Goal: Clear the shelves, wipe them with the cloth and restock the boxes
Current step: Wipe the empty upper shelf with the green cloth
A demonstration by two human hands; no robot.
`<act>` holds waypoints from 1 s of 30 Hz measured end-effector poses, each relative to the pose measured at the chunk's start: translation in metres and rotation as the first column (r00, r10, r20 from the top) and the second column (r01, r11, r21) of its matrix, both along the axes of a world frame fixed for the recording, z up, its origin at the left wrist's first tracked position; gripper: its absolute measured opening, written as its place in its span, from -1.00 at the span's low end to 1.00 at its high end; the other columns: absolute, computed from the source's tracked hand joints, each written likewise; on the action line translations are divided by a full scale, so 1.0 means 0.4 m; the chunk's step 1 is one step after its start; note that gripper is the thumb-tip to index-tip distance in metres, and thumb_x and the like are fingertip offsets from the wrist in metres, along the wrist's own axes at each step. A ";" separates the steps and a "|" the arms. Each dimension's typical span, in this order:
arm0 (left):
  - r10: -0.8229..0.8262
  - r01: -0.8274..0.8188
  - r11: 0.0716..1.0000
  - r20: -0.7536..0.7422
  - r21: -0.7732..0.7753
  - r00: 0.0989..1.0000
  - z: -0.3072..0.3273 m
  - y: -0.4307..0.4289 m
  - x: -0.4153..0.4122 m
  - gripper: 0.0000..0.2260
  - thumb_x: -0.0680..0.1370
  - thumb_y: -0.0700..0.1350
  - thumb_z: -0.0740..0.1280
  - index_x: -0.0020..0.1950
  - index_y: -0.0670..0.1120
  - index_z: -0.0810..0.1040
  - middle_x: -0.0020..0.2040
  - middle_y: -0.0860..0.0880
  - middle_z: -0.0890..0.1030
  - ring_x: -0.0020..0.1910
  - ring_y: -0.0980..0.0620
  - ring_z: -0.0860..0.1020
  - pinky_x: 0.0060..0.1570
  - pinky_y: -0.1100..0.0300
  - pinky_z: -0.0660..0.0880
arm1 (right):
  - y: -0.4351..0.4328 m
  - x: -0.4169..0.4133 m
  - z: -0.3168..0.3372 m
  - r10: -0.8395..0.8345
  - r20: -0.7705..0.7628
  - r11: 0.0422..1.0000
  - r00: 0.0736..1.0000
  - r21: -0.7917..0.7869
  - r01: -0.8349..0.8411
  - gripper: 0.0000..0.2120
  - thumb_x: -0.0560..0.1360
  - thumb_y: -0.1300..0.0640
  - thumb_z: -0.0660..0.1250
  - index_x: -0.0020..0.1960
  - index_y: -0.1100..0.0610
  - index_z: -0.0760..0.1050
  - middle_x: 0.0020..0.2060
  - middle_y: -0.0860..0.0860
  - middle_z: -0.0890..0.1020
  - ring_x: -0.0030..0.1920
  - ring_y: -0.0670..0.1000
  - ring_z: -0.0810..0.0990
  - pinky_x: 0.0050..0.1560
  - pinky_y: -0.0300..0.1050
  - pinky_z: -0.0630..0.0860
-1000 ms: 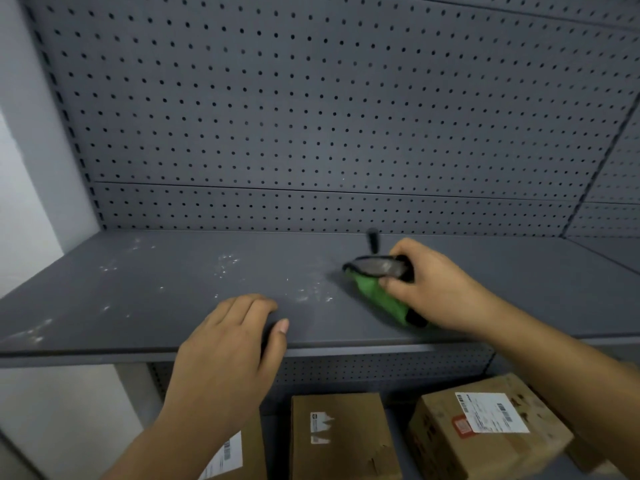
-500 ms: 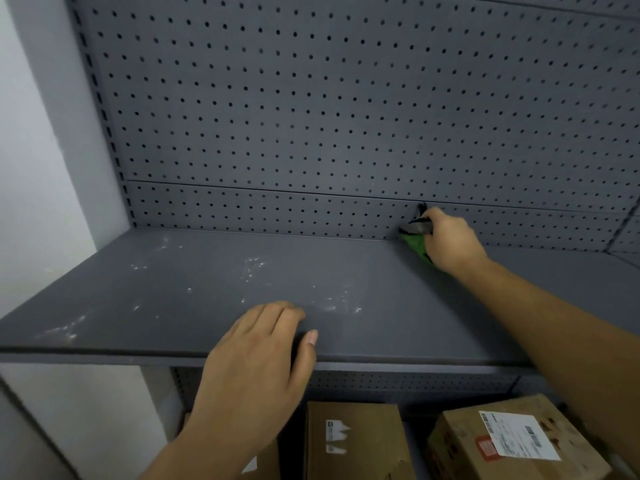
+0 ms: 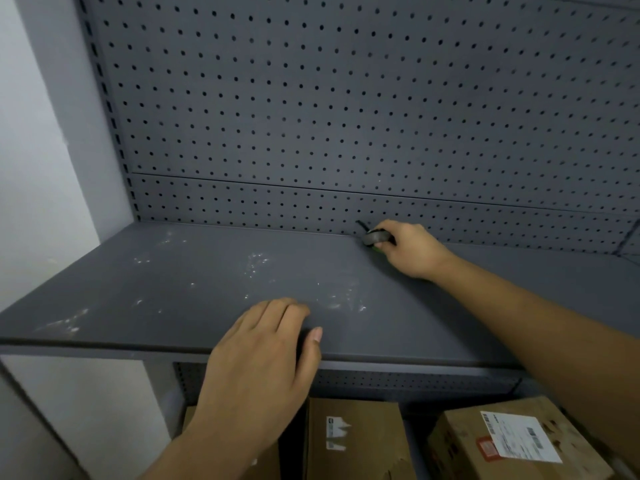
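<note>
Cloth (image 3: 375, 238) is now at the back of the shelf (image 3: 207, 271), squeezed in the fingers (image 3: 389, 231) of the right hand (image 3: 412, 252). Left hand (image 3: 263, 355) still lies flat, holding nothing.

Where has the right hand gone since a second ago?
Yes, it moved: the right hand went from near the shelf's front edge back to the pegboard panel.

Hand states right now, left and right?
Left hand: open, fingers resting on the shelf front edge.
Right hand: closed on the cloth, at the shelf's back.
</note>
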State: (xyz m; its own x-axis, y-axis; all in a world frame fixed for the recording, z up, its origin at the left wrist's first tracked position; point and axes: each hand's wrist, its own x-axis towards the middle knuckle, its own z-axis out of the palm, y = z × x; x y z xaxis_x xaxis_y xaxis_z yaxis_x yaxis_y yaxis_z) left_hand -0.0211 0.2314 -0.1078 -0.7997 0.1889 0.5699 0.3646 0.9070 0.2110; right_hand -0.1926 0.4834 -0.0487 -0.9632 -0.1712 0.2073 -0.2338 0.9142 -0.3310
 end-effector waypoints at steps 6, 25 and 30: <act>0.010 -0.010 1.000 0.004 0.011 1.000 -0.007 -0.003 0.001 -0.69 0.64 0.13 0.07 0.11 0.05 0.56 0.03 0.16 0.59 0.04 0.13 0.57 -0.09 0.27 0.52 | -0.083 0.110 0.005 0.207 0.039 0.978 0.978 -0.045 -0.205 -0.80 0.64 0.10 0.32 0.25 -0.02 0.56 0.05 -0.02 0.68 0.03 0.01 0.62 0.10 -0.04 0.55; -0.054 0.057 0.995 -0.047 0.077 0.997 0.004 -0.077 0.033 -0.73 0.60 0.26 0.09 -0.07 0.12 0.42 -0.17 0.20 0.48 -0.18 0.18 0.46 -0.33 0.39 0.27 | -0.131 0.436 0.028 0.472 0.124 0.864 0.873 -0.261 -0.430 -0.83 0.65 0.12 0.31 0.18 -0.12 0.55 -0.11 -0.11 0.66 -0.15 0.06 0.63 -0.08 0.16 0.58; -0.040 0.043 0.998 -0.061 0.048 0.997 -0.008 -0.127 0.029 -0.73 0.60 0.18 0.09 -0.05 0.08 0.51 -0.15 0.18 0.53 -0.17 0.15 0.52 -0.26 0.33 0.35 | -0.122 0.467 0.041 0.460 0.160 0.845 0.873 -0.380 -0.376 -0.84 0.64 0.14 0.33 0.17 -0.04 0.59 -0.04 -0.08 0.68 -0.02 -0.01 0.67 0.05 0.04 0.61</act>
